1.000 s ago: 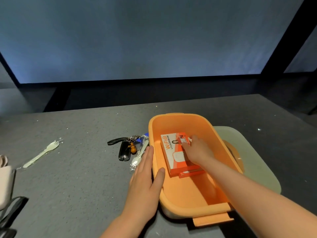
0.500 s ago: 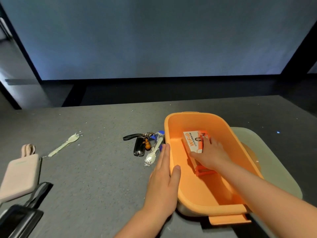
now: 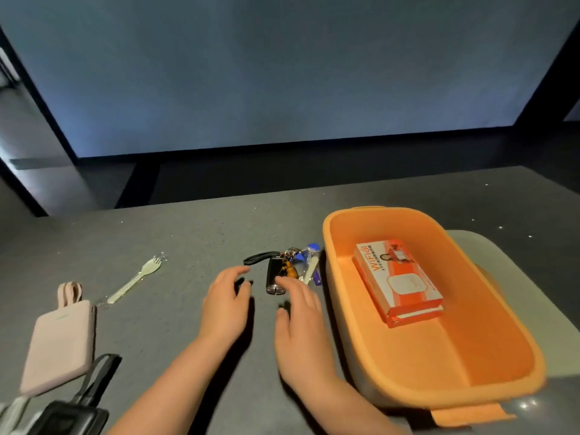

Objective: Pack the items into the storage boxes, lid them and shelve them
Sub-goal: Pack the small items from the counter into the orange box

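Reaching for the next item: both hands sit over the grey table [image 3: 157, 233] just left of the orange storage box [image 3: 483, 384], closing in on the key bunch [image 3: 277, 273]. Left hand [image 3: 224, 304] has fingers loosely spread and curved, nothing in it, fingertips near the black strap end of the keys. Right hand [image 3: 298, 309] also empty, fingers relaxed, tips at or just over the near end of the dark car fob; cannot tell if it is actually touching. No grasp formed on either side.

Box contents: one orange-and-white WiFi router carton [image 3: 398, 284] lying flat against the far-left part of the box floor; rest of the floor bare. Box stands on or overlaps a pale green lid [image 3: 514, 277] that sticks out on its right side. An orange latch tab hangs off the near rim.

Left of the box, touching or nearly so: key bunch with fob, small orange charm, blue tags, and a wrapped plastic spoon [image 3: 309, 273] lying across them. Further left of the box: a pale wrapped fork [image 3: 135, 279], then a pink power bank [image 3: 61, 343] with looped cord, then a black strapped device [image 3: 72, 416] at the near-left frame edge, partly cut off.

Step, as I judge it: packing stage, early, one item in and several still out. Next move likely needs a pinch on the fob body or strap so the loose charm and tags come up together, without dragging the spoon, then a lift over the box's left wall. Lidding and shelving not started.
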`<state>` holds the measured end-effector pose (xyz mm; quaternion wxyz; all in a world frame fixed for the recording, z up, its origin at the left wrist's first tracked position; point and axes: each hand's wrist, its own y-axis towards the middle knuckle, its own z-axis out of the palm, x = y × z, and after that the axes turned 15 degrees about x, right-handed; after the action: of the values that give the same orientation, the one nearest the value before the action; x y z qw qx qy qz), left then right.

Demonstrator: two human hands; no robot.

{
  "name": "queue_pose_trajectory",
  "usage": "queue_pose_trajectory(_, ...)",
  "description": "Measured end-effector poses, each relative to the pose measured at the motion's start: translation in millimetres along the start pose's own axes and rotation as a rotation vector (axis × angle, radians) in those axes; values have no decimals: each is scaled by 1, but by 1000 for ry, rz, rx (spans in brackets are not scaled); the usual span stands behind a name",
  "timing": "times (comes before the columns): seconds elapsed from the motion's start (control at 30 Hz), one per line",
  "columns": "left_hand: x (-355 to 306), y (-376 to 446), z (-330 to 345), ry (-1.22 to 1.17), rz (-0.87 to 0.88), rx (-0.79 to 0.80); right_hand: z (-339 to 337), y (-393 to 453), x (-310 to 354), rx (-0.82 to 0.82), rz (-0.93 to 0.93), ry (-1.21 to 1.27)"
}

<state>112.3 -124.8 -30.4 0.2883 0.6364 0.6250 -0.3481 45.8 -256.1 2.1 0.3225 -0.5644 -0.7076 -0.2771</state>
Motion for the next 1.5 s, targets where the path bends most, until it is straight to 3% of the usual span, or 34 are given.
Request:
queue_pose_trajectory(0.2, -9, 45, 18, 159, 139, 148, 17, 50, -41, -29, 317, -161)
queue_pose_trajectory(0.47, -15, 78, 35, 443, 171, 220, 23, 66, -56, -85, 301, -310)
queue_pose_trajectory(0.8, 2, 22, 16, 263, 93, -2, 22, 30, -55, -67, 165, -212)
queue_pose_trajectory(1.13, 9, -64, 0, -263, -153, -88, 20, -17, -31, -66, 218, -95)
queue_pose_trajectory(1.37, -28, -83, -14, -517, -152, -115, -1, -41, 5, -107, 106, 32)
queue_pose_trajectory(1.5, -70, -88, -31, -431, -31, -130, -37, -52, 29, -163, 20, 106)
